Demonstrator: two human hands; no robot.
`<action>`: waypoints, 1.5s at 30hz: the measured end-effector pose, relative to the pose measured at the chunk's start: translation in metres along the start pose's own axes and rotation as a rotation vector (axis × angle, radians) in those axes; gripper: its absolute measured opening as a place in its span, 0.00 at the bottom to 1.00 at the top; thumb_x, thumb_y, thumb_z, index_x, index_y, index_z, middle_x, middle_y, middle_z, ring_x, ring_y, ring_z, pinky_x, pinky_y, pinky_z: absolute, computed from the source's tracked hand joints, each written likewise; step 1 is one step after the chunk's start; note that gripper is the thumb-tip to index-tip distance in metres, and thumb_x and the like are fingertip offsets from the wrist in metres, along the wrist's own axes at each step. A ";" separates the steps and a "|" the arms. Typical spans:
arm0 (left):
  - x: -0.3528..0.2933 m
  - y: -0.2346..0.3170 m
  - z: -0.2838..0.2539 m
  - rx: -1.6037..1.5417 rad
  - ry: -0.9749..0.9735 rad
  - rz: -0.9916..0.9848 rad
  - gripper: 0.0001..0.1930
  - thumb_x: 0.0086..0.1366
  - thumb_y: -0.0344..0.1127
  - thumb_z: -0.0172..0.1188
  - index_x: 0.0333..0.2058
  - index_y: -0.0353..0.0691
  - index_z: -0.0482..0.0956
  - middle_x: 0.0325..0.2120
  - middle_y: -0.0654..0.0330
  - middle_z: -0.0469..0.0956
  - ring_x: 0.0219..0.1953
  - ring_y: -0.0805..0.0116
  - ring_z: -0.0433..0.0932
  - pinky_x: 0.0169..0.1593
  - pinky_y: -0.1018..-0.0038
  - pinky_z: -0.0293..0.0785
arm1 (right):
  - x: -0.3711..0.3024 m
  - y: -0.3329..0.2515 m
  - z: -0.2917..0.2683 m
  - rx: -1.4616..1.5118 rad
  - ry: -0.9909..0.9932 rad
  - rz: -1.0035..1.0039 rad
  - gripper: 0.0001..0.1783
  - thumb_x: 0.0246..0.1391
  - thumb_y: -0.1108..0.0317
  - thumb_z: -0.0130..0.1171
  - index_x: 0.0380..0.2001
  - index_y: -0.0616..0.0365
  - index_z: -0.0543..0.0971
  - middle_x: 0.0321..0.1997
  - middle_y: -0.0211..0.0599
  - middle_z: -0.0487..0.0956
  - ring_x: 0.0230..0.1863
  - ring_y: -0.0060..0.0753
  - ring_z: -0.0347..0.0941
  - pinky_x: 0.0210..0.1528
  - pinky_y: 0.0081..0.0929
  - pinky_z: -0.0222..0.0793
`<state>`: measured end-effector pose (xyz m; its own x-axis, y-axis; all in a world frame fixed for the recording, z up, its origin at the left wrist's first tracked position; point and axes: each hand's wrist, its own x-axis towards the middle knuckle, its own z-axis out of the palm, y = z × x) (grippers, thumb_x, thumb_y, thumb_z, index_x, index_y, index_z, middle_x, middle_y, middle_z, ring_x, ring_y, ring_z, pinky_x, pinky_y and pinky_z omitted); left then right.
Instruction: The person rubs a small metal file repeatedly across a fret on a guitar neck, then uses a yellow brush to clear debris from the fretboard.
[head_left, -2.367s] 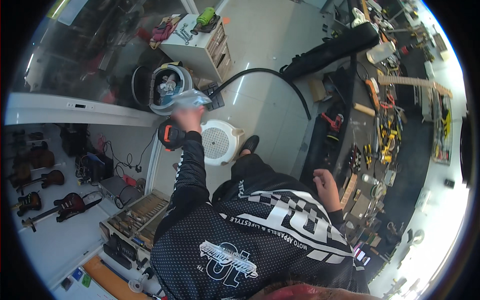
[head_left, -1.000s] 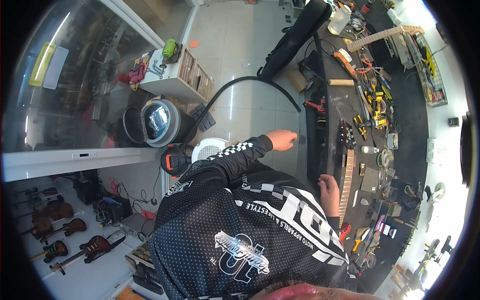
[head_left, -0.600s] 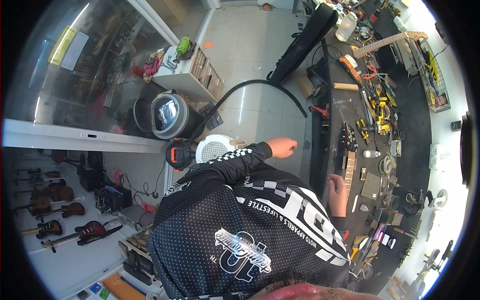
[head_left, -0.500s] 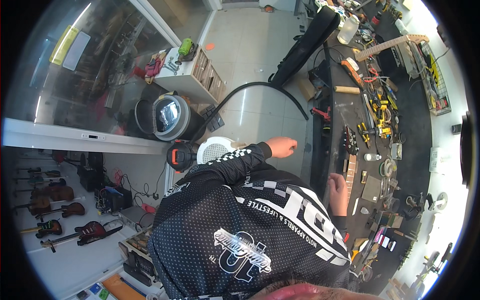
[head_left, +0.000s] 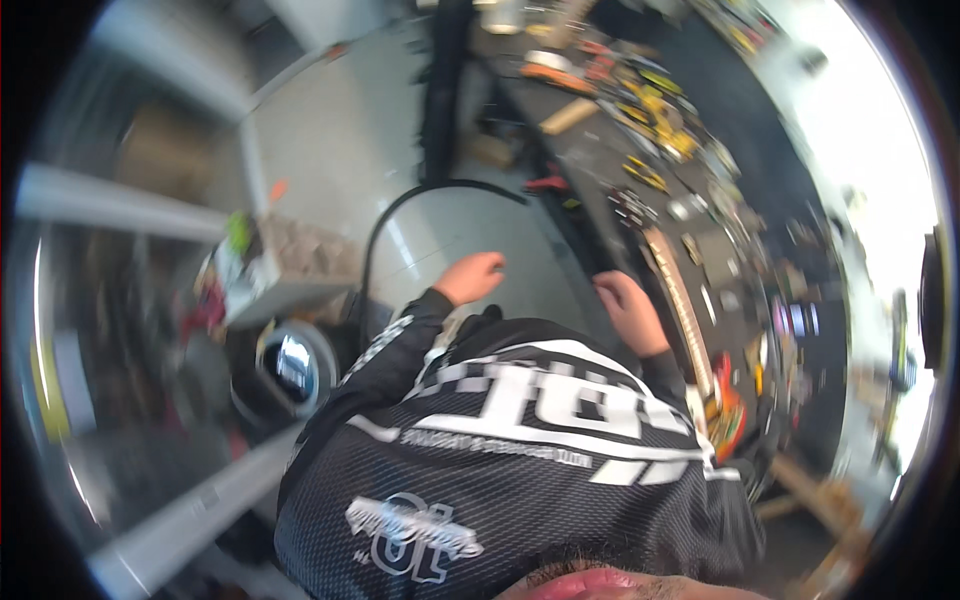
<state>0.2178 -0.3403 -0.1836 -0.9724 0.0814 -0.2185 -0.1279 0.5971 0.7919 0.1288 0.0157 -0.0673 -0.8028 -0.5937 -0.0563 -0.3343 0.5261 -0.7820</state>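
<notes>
**Both hands free, right hand at the guitar neck on the counter**

The picture is smeared by motion, so take the fine detail with care. The left hand (head_left: 470,277) hangs out over the pale floor (head_left: 330,160), fingers loosely curled and holding nothing that I can make out. Beyond it a black hose (head_left: 400,215) arcs across the floor, and down to the left sits a round black canister (head_left: 285,365) with a shiny top.

Over to the right hand (head_left: 628,312): it sits at the near edge of the dark counter (head_left: 600,160), just beside the near end of a long pale guitar neck (head_left: 675,290) that lies flat along the counter. The fingers look bent, but whether they touch the neck or merely rest beside it, I cannot tell through the blur.

My read on the neck: a stiff, fairly light wooden piece, long enough to swing if lifted by one end, with a face that would mark easily. A hold around the middle of its length, on the edges, looks the safest.

Small tools lie scattered across the counter, yellow and orange ones (head_left: 650,115) further up, too blurred to name.
</notes>
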 end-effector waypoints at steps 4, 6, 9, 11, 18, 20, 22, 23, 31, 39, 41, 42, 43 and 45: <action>0.016 -0.006 -0.024 0.044 -0.150 0.018 0.17 0.73 0.37 0.64 0.55 0.35 0.83 0.48 0.45 0.88 0.50 0.45 0.87 0.55 0.56 0.83 | -0.009 -0.015 0.009 -0.013 0.134 0.096 0.10 0.72 0.69 0.61 0.52 0.59 0.84 0.52 0.45 0.86 0.53 0.50 0.85 0.56 0.40 0.82; 0.031 -0.005 -0.024 0.062 -0.270 0.071 0.17 0.73 0.37 0.65 0.55 0.35 0.83 0.48 0.45 0.88 0.48 0.47 0.88 0.54 0.58 0.83 | -0.024 -0.011 0.010 -0.007 0.219 0.199 0.10 0.72 0.68 0.61 0.52 0.58 0.84 0.53 0.44 0.86 0.54 0.50 0.85 0.56 0.40 0.82; 0.054 0.007 -0.022 0.078 -0.315 0.090 0.16 0.74 0.36 0.65 0.56 0.35 0.83 0.47 0.47 0.88 0.46 0.50 0.88 0.53 0.60 0.83 | -0.047 -0.001 0.015 -0.054 0.319 0.259 0.11 0.71 0.67 0.62 0.51 0.57 0.84 0.53 0.43 0.86 0.53 0.50 0.85 0.56 0.42 0.82; 0.071 0.020 -0.017 0.081 -0.340 0.108 0.16 0.75 0.35 0.64 0.56 0.35 0.83 0.48 0.47 0.88 0.46 0.51 0.88 0.53 0.60 0.83 | -0.066 0.009 0.017 -0.058 0.344 0.365 0.11 0.69 0.67 0.63 0.51 0.57 0.84 0.52 0.43 0.86 0.52 0.50 0.85 0.56 0.43 0.82; 0.105 0.057 0.006 0.175 -0.491 0.251 0.16 0.75 0.35 0.66 0.56 0.34 0.82 0.46 0.49 0.89 0.45 0.57 0.88 0.52 0.63 0.83 | -0.122 0.064 0.024 -0.268 0.545 0.573 0.12 0.62 0.67 0.67 0.48 0.53 0.83 0.50 0.39 0.85 0.55 0.50 0.83 0.57 0.51 0.78; 0.108 0.066 0.012 0.187 -0.513 0.259 0.16 0.75 0.35 0.66 0.56 0.34 0.83 0.47 0.49 0.89 0.45 0.57 0.88 0.52 0.63 0.83 | -0.129 0.082 0.017 -0.364 0.540 0.666 0.16 0.60 0.66 0.71 0.50 0.52 0.83 0.51 0.39 0.83 0.58 0.50 0.80 0.59 0.52 0.75; 0.109 0.080 0.020 0.190 -0.492 0.250 0.16 0.74 0.34 0.65 0.56 0.33 0.83 0.48 0.47 0.89 0.47 0.52 0.90 0.53 0.61 0.84 | -0.133 0.096 0.005 -0.417 0.605 0.681 0.17 0.59 0.65 0.71 0.51 0.52 0.83 0.51 0.39 0.82 0.58 0.50 0.80 0.60 0.52 0.75; 0.110 0.084 0.024 0.199 -0.498 0.260 0.16 0.74 0.34 0.65 0.56 0.33 0.83 0.48 0.47 0.89 0.47 0.52 0.90 0.53 0.61 0.84 | -0.134 0.103 -0.003 -0.474 0.642 0.681 0.18 0.59 0.65 0.72 0.51 0.52 0.82 0.52 0.40 0.82 0.59 0.50 0.79 0.60 0.51 0.74; 0.106 0.136 0.080 0.290 -0.469 0.133 0.15 0.75 0.33 0.64 0.56 0.33 0.83 0.48 0.47 0.89 0.46 0.55 0.89 0.52 0.61 0.84 | -0.115 0.186 -0.063 -0.563 0.708 0.440 0.35 0.53 0.57 0.79 0.60 0.57 0.77 0.58 0.43 0.76 0.64 0.48 0.73 0.64 0.47 0.68; 0.104 0.236 0.170 0.236 -0.483 0.174 0.15 0.76 0.33 0.64 0.56 0.32 0.83 0.47 0.48 0.89 0.47 0.55 0.90 0.54 0.62 0.84 | -0.119 0.249 -0.074 -0.451 0.584 0.350 0.33 0.51 0.53 0.80 0.55 0.55 0.79 0.56 0.41 0.76 0.61 0.46 0.73 0.60 0.44 0.68; 0.101 0.247 0.179 0.262 -0.509 0.156 0.14 0.76 0.33 0.64 0.56 0.33 0.83 0.47 0.48 0.89 0.47 0.55 0.90 0.54 0.62 0.84 | -0.123 0.254 -0.075 -0.434 0.569 0.330 0.28 0.51 0.53 0.80 0.50 0.54 0.80 0.55 0.40 0.76 0.59 0.45 0.73 0.59 0.44 0.68; 0.102 0.252 0.184 0.281 -0.531 0.147 0.14 0.76 0.32 0.65 0.56 0.33 0.83 0.47 0.48 0.89 0.47 0.55 0.90 0.54 0.62 0.84 | -0.126 0.256 -0.076 -0.427 0.569 0.332 0.28 0.51 0.53 0.80 0.50 0.54 0.80 0.55 0.40 0.76 0.59 0.45 0.73 0.59 0.44 0.68; 0.104 0.255 0.189 0.286 -0.537 0.144 0.14 0.76 0.32 0.65 0.56 0.33 0.83 0.47 0.48 0.89 0.47 0.55 0.90 0.54 0.62 0.84 | -0.129 0.257 -0.075 -0.422 0.576 0.293 0.27 0.51 0.53 0.80 0.49 0.54 0.81 0.54 0.39 0.76 0.59 0.45 0.73 0.59 0.44 0.68; 0.106 0.260 0.197 0.319 -0.552 0.126 0.14 0.76 0.32 0.65 0.56 0.33 0.83 0.47 0.48 0.89 0.47 0.54 0.89 0.54 0.62 0.84 | -0.134 0.258 -0.075 -0.410 0.584 0.262 0.26 0.51 0.53 0.79 0.47 0.54 0.81 0.53 0.39 0.76 0.58 0.44 0.73 0.59 0.44 0.68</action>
<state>0.1193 -0.0194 -0.1129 -0.7220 0.5142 -0.4630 0.1276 0.7566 0.6413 0.1129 0.2771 -0.2150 -0.9739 -0.0591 0.2190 -0.1619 0.8574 -0.4884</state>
